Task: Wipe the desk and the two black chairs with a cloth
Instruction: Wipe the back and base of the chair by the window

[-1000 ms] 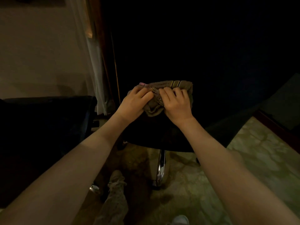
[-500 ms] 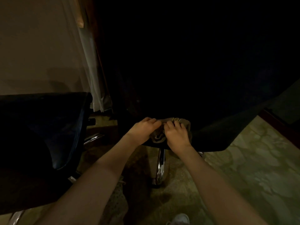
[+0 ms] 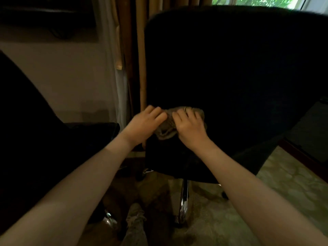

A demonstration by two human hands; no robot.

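Clutching crumpled grey-brown cloth (image 3: 166, 127) in left grip (image 3: 144, 125) and right grip (image 3: 190, 129), low-left on black padded chair back (image 3: 230, 68), reckon up-right next.

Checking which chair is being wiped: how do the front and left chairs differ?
The front chair bears the cloth, gripped by the left hand and right hand; the left chair is untouched. The front chair fills mid-frame; the left chair is cut off at the edge. Both are black.

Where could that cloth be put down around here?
Bare: the black chair right of the right hand, and the carpet beneath its right side. Crowded: the chair's left edge, where left hand and right hand hold the cloth.
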